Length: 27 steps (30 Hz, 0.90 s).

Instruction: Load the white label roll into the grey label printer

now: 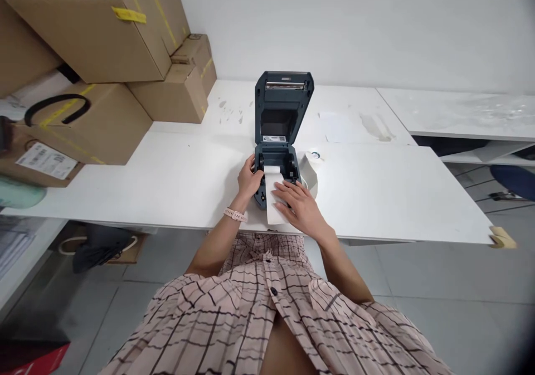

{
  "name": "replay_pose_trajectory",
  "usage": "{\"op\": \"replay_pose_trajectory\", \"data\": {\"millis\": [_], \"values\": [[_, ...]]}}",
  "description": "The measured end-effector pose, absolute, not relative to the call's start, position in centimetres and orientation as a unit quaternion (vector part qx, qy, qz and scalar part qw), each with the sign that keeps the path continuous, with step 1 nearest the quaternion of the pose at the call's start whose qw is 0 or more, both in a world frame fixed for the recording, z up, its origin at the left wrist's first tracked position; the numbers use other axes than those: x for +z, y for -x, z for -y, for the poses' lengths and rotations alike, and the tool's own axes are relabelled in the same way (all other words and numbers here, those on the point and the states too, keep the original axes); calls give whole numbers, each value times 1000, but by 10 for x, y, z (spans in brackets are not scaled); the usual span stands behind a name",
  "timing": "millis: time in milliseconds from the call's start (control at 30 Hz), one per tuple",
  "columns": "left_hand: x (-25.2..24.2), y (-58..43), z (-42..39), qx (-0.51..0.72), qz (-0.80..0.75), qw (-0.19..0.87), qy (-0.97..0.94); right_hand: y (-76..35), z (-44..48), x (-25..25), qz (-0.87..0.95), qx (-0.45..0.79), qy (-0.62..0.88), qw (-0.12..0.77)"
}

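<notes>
A dark label printer point(284, 120) stands on the white table with its lid raised. From its inside a strip of white label paper point(273, 210) runs out over the front towards me. My left hand point(248, 179) grips the printer's left side, thumb over the rim and fingers against the outer wall. Flat on the strip lies my right hand point(298, 202), its fingers stretched out and apart, covering part of the paper and the printer's right front. Just right of the printer are a white roll point(313, 156) and a loose curl of pale backing paper point(310, 177).
Cardboard boxes point(112, 118) are stacked along the left of the table point(384, 196). A pale sheet point(334, 127) lies behind on the right. The table's front edge runs close to my body, and a blue chair point(514, 180) stands beyond the right end.
</notes>
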<state>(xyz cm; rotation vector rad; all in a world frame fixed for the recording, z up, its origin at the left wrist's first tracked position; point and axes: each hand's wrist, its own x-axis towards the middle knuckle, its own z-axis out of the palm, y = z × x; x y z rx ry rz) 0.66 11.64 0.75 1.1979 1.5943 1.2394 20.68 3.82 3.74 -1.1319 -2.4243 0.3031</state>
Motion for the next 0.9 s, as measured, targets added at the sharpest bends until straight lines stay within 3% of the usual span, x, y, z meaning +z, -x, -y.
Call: {"op": "replay_pose_trajectory", "data": {"millis": [400, 700, 900], "values": [[1, -9, -117, 548, -536, 459, -448, -219, -25, 35, 919, 84, 350, 157], [-2, -8, -119, 547, -537, 466, -442, -205, -21, 28, 868, 67, 415, 265], [-1, -6, -118, 545, -535, 457, -456, -215, -21, 25, 876, 80, 398, 259]]}}
